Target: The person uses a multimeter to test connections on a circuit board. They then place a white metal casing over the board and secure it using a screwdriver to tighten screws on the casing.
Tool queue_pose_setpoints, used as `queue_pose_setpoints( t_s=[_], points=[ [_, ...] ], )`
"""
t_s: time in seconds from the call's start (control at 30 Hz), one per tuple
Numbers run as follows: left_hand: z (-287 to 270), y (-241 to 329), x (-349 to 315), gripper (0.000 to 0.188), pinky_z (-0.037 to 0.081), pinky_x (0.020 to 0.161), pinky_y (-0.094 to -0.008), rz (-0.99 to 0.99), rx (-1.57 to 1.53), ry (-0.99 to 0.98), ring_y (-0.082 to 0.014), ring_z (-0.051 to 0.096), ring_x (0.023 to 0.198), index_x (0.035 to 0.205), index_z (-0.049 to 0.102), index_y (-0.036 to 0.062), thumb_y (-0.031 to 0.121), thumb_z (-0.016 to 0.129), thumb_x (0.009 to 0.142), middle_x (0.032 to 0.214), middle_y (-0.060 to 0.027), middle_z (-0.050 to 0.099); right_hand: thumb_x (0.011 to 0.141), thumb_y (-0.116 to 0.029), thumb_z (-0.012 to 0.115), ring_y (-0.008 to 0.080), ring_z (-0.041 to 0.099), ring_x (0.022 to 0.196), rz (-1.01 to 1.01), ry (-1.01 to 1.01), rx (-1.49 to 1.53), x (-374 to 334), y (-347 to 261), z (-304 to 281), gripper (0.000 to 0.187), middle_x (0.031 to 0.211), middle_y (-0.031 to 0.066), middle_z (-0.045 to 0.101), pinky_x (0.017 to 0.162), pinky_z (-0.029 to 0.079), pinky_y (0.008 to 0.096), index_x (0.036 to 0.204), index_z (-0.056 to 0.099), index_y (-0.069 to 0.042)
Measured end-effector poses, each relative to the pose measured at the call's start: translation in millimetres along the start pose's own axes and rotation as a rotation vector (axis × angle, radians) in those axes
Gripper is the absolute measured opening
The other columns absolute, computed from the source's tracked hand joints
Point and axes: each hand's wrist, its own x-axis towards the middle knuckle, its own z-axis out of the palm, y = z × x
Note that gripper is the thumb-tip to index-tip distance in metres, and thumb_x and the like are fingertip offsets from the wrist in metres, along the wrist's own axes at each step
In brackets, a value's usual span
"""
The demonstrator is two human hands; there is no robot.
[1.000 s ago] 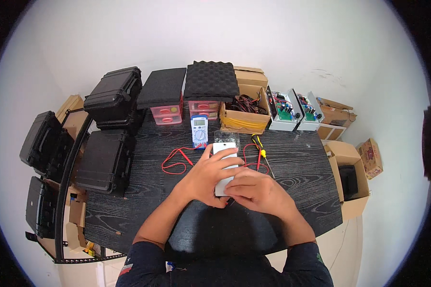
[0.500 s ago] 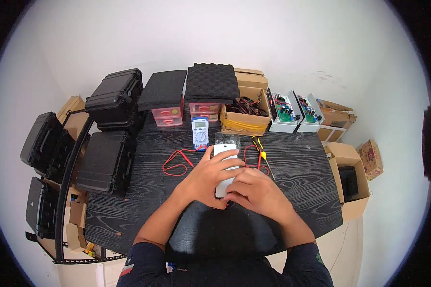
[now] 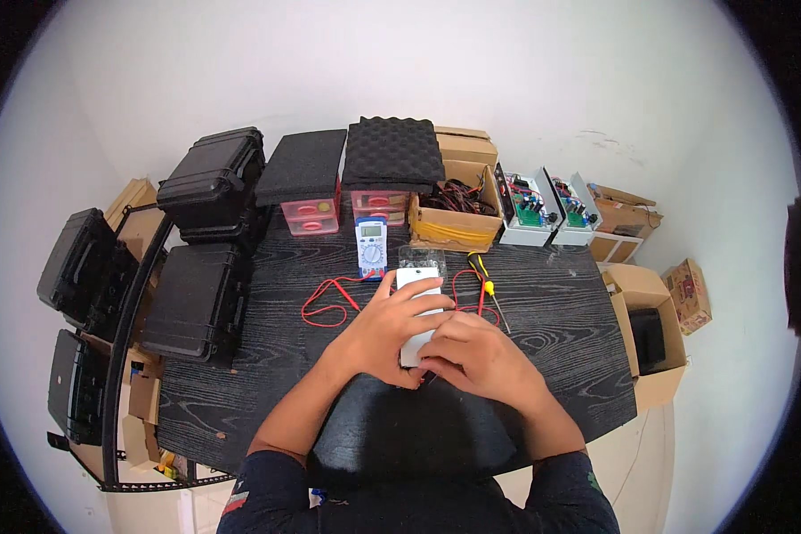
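In the middle of the table lies a white oblong case (image 3: 419, 277) with a small dark spot at its far end. My left hand (image 3: 390, 327) is closed around it, fingers across its top and thumb by the near end. Close against it, my right hand (image 3: 482, 354) pinches at the near right edge; what the fingertips hold is hidden. Just beyond the case a clear plastic piece (image 3: 433, 259) lies flat. A blue and white multimeter (image 3: 372, 246) rests to the far left, its red leads (image 3: 330, 285) looped nearby. To the right lies a yellow and black screwdriver (image 3: 489, 287).
Pink drawer boxes (image 3: 311, 217) topped with black foam (image 3: 392, 153) stand at the back, beside a cardboard box of cables (image 3: 455, 229). Two white housings with green circuit boards (image 3: 530, 212) sit back right. Black hard cases (image 3: 194, 298) line the left; an open carton (image 3: 663, 381) is right of the table.
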Motion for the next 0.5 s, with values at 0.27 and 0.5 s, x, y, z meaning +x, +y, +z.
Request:
queue_pose_setpoints(
  t_s=[0.27, 0.5],
  points=[
    [1, -2, 0, 0.089, 0.031, 0.109, -0.0803, 0.018, -0.023, 0.009, -0.0349, 0.043, 0.151, 0.138, 0.065, 0.0174, 0.034, 0.087, 0.053, 0.148, -0.0051, 0.059, 0.084, -0.019, 0.084, 0.0303, 0.066, 0.102, -0.045, 0.051, 0.026, 5, -6, -4, 0.021, 0.107, 0.0081, 0.067, 0.093, 0.052, 0.0437, 0.098, 0.072, -0.008],
    [1, -2, 1, 0.089, 0.031, 0.109, -0.0801, 0.013, -0.022, 0.003, -0.0347, 0.043, 0.151, 0.138, 0.066, 0.0163, 0.034, 0.087, 0.053, 0.147, -0.0051, 0.06, 0.086, -0.013, 0.082, 0.0305, 0.066, 0.103, 0.044, 0.025, 0.014, 1, -4, 2, 0.019, 0.104, 0.0079, 0.067, 0.094, 0.051, 0.0441, 0.102, 0.073, -0.008]
  ],
)
